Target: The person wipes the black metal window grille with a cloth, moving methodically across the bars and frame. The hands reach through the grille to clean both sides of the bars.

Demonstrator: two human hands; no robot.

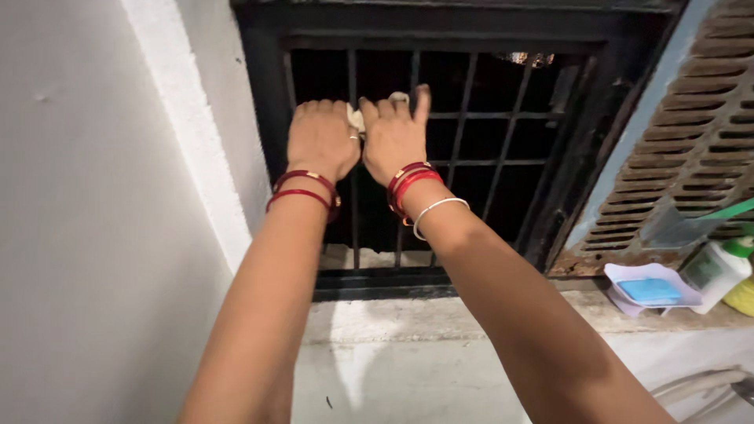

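Both your hands press a small pale cloth (356,118) against the black window grille (471,133), near its upper left corner. Left hand (318,140): grip curled shut over the cloth. Right hand (393,135): fingers folded on the cloth, forefinger raised. Step in hand: wiping the bars. On the ledge's right end sit a lilac soap dish (628,284) holding a blue bar, and a white bottle (719,267) with green cap.

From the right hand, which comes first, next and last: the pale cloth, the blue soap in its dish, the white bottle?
1. Pale cloth, under the fingers of the right hand, on the window bars.
2. Blue soap, lower right on the ledge.
3. White bottle, just beyond the soap.
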